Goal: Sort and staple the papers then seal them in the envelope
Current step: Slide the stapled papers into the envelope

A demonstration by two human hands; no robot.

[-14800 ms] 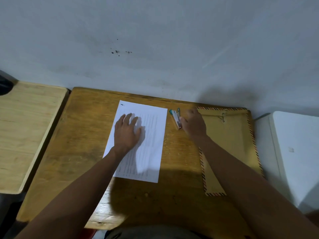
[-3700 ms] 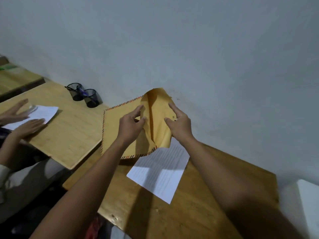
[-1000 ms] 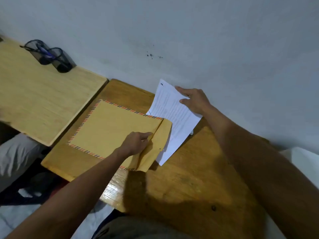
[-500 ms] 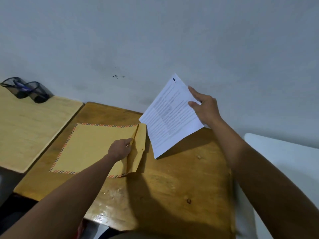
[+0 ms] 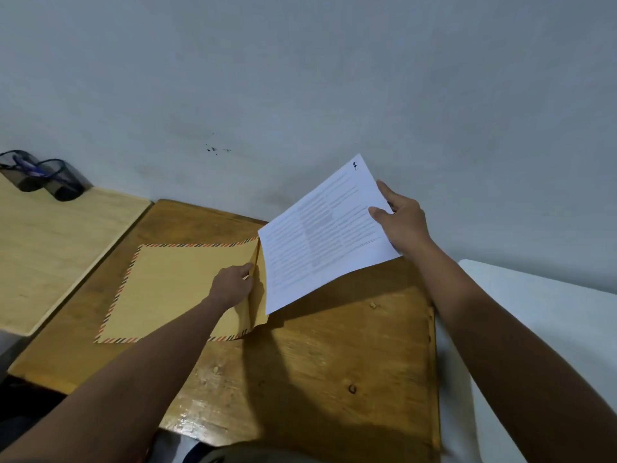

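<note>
Head view of a dark wooden desk (image 5: 334,362) set against a pale wall (image 5: 300,78). A brown manila envelope (image 5: 173,289) with a red-and-dark striped border lies flat on the left half of the desk, its open end facing right. The left hand (image 5: 232,285) rests on the envelope at that open end, fingers curled and pinching the upper layer of the mouth, which is lifted slightly from the lower layer; the individual fingertips are partly hidden behind the raised paper edge. The right hand (image 5: 404,222) holds the stapled papers (image 5: 320,235), a white printed sheaf, by its far right edge: the thumb lies on the printed face and the remaining fingers are curled behind the sheets, out of sight. The sheaf is held above the desk, tilted, its lower-left corner just beside the envelope's mouth and overlapping it in this view; whether the corner has entered the opening cannot be told. A small dark handwritten mark shows at the top corner of the upper sheet. To the left stands a lighter wooden desk (image 5: 60,248) bearing two dark mesh pen holders (image 5: 43,177) lying on their sides near the wall. A white surface (image 5: 551,322) adjoins the dark desk on the right.
</note>
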